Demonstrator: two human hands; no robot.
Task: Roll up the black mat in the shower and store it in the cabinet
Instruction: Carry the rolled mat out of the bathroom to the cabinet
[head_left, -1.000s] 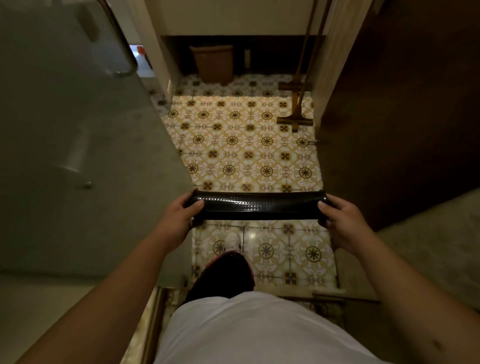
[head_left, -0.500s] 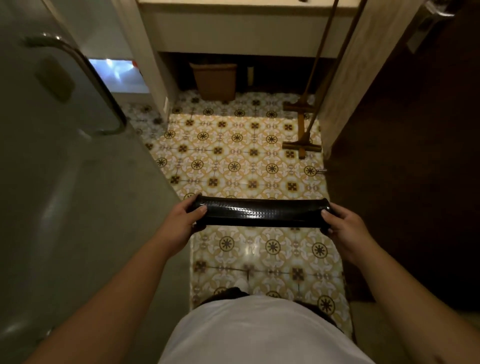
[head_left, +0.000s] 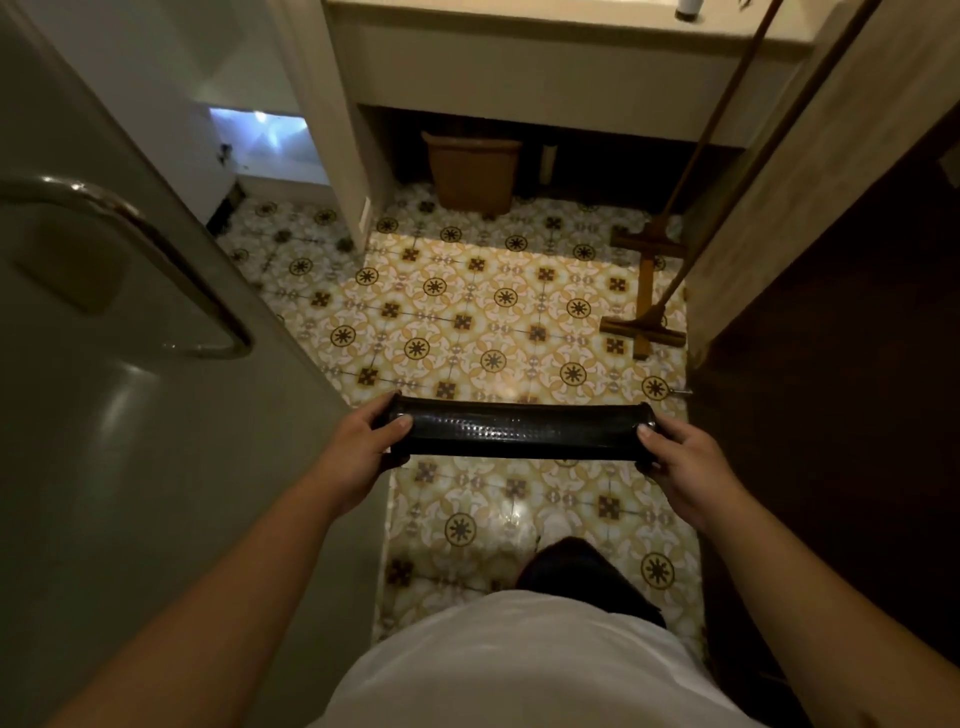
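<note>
The black mat (head_left: 519, 432) is rolled into a tight horizontal tube with a dimpled surface, held level in front of my waist above the patterned tile floor. My left hand (head_left: 363, 447) grips its left end, thumb on top and fingers curled under. Its right end sits in my right hand (head_left: 680, 457), gripped the same way. No cabinet door or interior can be made out; ahead stands a pale vanity counter (head_left: 545, 78) with a dark open space beneath it.
A glass shower door (head_left: 104, 389) with a metal handle (head_left: 156, 260) fills the left side. A dark wooden door (head_left: 857, 364) stands on the right. Two long-handled floor wipers (head_left: 647, 291) lean at the right. A brown bin (head_left: 474, 171) sits under the vanity.
I have stepped forward out of the shower with the rolled mat held the same way. The vanity, the bin and the wipers have come closer, and more of the counter shows.
</note>
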